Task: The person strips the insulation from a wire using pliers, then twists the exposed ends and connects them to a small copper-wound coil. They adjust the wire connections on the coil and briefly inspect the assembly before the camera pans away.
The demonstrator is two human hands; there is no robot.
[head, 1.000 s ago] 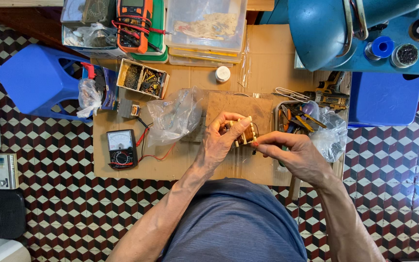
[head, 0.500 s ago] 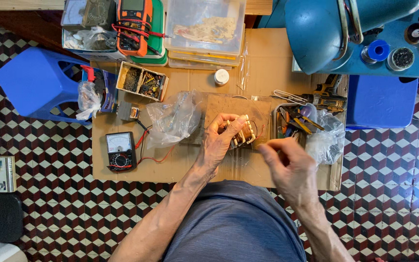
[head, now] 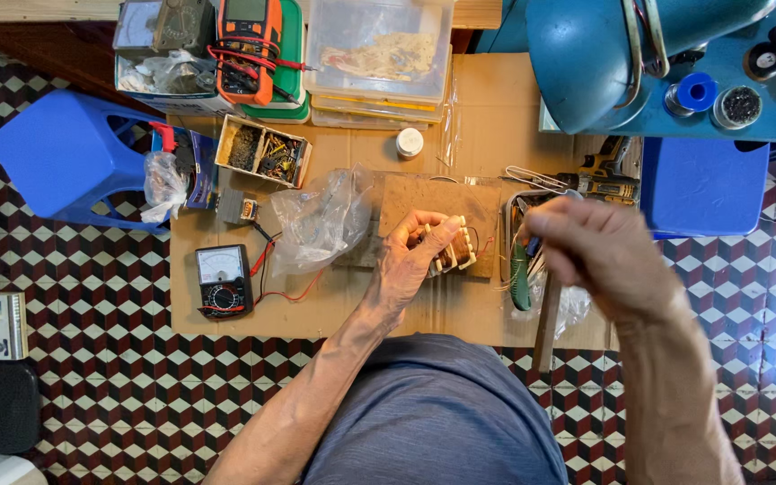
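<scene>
The left hand [head: 415, 260] keeps its fingers wrapped around a small transformer [head: 453, 250] at mid-frame, over the cardboard-covered surface [head: 496, 117]. The right hand [head: 599, 256] has lifted away from it toward the right, fingers curled together, seemingly pinching fine wire; pulling winding off seems underway. An analog multimeter [head: 223, 280] sits at left.

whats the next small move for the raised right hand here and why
Probably bring the right hand back down to the small transformer that the left hand grips over the cardboard. The right hand hangs lifted beside the tool tray, apart from the part; what it pinches is too blurred to tell.
</scene>
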